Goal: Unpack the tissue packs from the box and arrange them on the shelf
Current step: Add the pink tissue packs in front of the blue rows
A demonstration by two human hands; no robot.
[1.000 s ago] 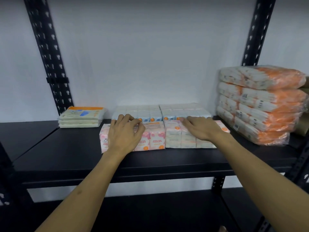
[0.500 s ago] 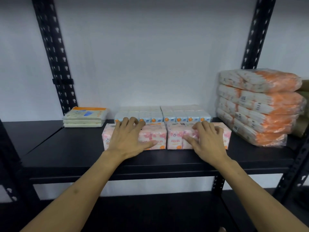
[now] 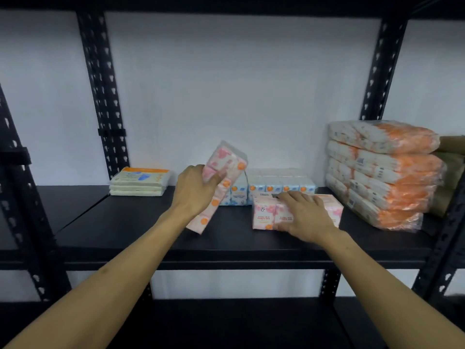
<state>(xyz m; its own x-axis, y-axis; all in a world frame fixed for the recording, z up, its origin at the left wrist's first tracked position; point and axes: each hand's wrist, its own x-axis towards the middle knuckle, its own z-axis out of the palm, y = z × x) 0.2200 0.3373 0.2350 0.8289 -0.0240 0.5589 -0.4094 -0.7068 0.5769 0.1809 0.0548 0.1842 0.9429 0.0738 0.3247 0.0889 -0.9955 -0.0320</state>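
Pink crinkly tissue pack (image 3: pixel 221 182) tilted in left hand's (image 3: pixel 196 190) grip; right hand (image 3: pixel 304 212) flat on boxy pack (image 3: pixel 266 215).

Bare shelf (image 3: pixel 125 222) front-left; orange bundles (image 3: pixel 382 172) block the right

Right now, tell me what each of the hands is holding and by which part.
Left hand grips the tilted pink plastic-wrapped tissue pack near its upper end. Right hand rests on the flat pink tissue pack, thumb on its front.

Single head-worn view, facing the shelf (image 3: pixel 241 245) straight on, close, slightly downward
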